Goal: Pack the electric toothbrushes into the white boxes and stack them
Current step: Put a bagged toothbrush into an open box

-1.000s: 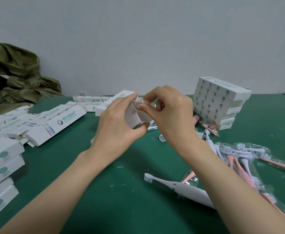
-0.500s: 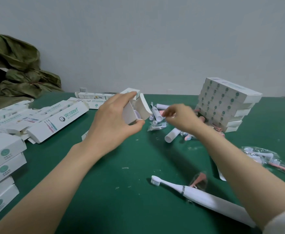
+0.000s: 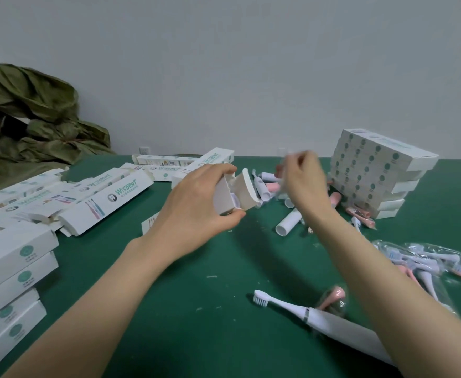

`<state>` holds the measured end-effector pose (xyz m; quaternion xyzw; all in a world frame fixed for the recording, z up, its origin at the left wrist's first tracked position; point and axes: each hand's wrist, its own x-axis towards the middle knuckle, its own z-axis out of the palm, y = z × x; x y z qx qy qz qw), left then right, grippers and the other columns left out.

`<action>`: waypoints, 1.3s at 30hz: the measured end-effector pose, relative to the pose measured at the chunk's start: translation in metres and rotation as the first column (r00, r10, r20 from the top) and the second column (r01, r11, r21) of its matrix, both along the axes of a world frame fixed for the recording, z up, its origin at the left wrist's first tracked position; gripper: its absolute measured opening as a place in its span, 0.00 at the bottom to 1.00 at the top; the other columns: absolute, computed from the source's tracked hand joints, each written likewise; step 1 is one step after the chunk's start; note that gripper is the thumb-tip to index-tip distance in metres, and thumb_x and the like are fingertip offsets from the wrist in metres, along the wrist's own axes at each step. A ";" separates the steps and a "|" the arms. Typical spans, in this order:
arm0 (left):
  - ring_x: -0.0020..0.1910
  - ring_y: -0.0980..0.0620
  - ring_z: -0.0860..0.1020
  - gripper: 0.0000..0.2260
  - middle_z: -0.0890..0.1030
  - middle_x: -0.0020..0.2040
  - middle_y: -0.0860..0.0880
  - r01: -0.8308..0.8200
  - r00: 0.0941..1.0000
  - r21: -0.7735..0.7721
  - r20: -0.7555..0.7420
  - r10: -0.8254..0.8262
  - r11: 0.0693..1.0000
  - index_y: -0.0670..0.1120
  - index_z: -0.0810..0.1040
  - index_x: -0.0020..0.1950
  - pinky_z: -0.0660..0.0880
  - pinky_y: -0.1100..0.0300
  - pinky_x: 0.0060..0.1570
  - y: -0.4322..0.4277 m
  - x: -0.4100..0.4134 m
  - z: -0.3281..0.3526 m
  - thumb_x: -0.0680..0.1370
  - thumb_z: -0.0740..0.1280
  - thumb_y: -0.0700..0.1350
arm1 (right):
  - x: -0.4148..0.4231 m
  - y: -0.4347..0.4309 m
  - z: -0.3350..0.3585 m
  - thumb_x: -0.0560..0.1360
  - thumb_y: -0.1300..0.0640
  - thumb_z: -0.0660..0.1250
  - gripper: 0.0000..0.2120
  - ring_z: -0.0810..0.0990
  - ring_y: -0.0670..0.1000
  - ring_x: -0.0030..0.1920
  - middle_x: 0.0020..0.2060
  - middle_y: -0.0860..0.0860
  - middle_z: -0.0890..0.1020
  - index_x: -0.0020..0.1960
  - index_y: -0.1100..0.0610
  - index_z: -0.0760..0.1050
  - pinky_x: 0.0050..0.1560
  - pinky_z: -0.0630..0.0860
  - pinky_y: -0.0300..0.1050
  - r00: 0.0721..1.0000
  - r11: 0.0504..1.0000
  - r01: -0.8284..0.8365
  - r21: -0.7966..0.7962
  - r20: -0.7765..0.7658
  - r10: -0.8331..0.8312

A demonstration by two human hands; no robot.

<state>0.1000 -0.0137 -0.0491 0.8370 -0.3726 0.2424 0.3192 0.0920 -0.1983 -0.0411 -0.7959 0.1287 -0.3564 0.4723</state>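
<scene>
Mid-pack. Grips the box [image 3: 223, 199] in the left hand [image 3: 196, 211], fingers [image 3: 218, 169] curled round it, flap open, above the counter [image 3: 196, 309]. Pinches a small item [image 3: 279, 170], too blurred to name, in the right hand [image 3: 304, 181]. Next, probably: slipping it inside, then fetching the toothbrush [image 3: 333, 324] lying nearby.

1. The table top [image 3: 196, 309] wore a dark green covering that was matt and felt-like, flecked with pale specks.
2. The stacked boxes [image 3: 374, 170] were thin white card, smooth, with teal print.
3. The open box [image 3: 223, 197] in the left hand [image 3: 196, 211] showed plain matt card inside.
4. The toothbrush [image 3: 338, 330] looked like smooth white plastic, with a shiny silvery band at its neck.
5. The bags [image 3: 428, 257] were clear film — glossy and crinkled.
6. The olive cloth [image 3: 32, 118] was crumpled and dull.
</scene>
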 end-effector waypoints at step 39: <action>0.54 0.55 0.73 0.29 0.80 0.57 0.46 0.001 0.998 -0.176 0.064 0.011 0.984 0.40 0.75 0.64 0.64 0.72 0.53 -0.013 -0.012 -0.002 0.64 0.77 0.40 | -0.055 0.045 0.012 0.75 0.64 0.66 0.08 0.78 0.39 0.39 0.41 0.45 0.78 0.53 0.58 0.72 0.41 0.73 0.28 0.955 0.958 -0.218 -0.185 0.161 0.249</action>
